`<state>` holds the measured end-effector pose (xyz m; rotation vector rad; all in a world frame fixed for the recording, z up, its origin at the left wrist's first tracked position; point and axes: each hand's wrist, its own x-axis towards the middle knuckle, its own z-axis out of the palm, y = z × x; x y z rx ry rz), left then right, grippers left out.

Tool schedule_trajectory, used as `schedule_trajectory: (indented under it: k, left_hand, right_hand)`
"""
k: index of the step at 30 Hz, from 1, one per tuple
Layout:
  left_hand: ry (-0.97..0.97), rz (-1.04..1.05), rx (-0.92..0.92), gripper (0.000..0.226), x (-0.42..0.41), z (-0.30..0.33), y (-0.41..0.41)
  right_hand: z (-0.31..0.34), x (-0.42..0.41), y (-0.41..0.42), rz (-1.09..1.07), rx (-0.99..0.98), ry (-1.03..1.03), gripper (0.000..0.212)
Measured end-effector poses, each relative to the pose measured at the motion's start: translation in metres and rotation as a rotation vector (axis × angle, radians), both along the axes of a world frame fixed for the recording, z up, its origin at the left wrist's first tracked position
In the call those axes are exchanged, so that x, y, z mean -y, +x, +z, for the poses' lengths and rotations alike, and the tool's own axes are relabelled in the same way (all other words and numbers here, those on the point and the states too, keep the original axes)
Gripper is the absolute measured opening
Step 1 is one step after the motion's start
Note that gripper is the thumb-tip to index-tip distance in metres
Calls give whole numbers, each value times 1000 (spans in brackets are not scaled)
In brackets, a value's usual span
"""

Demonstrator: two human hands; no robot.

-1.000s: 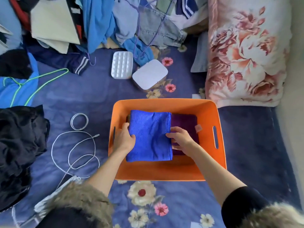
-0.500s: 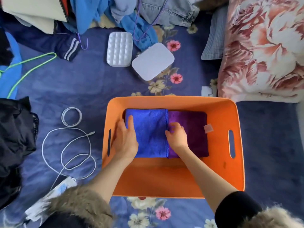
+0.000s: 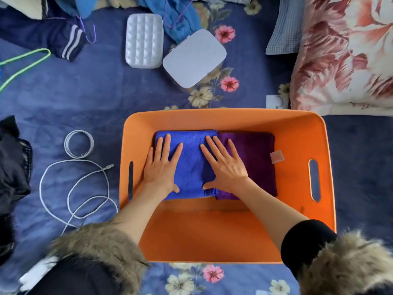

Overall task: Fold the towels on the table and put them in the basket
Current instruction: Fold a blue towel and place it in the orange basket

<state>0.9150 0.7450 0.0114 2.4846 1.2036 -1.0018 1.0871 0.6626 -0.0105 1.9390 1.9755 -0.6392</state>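
Both hands flat, fingers spread: left hand (image 3: pixel 162 167) and right hand (image 3: pixel 226 165) press folded blue towel (image 3: pixel 191 167); purple towel (image 3: pixel 255 165) under right hand's outer fingers; both in basket (image 3: pixel 212 237).

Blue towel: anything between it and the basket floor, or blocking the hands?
Nothing visible. The blue towel lies in the orange basket beside the purple towel; left hand and right hand press flat on it.

On your far side you see a quilted white case (image 3: pixel 144 41) just beside a smooth white box (image 3: pixel 194 57) on the blue floral bedspread (image 3: pixel 85 99). At your left lies a looped white cable (image 3: pixel 74 188), and a floral pillow (image 3: pixel 344 52) fills the far right.
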Motion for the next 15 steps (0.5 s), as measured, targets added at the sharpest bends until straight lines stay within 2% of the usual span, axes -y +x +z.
schedule_trajectory:
  k: [3,6,11,15]
  left_hand:
    - [-34,13,24,126,0,8,-1]
    - [-51,46,115,113,6,30,-5]
    - [-5,90,330,87,33,83,-14]
    - [49,24,455,70,64,137,-16]
  right_hand:
    - [8,3,-1,-41,-56,6,109]
    - [32,13,-2,-137,-117,19,99]
    - [95,46,-5,-323,-112,48,85]
    - [159,82,-15,-553,-106,136,80]
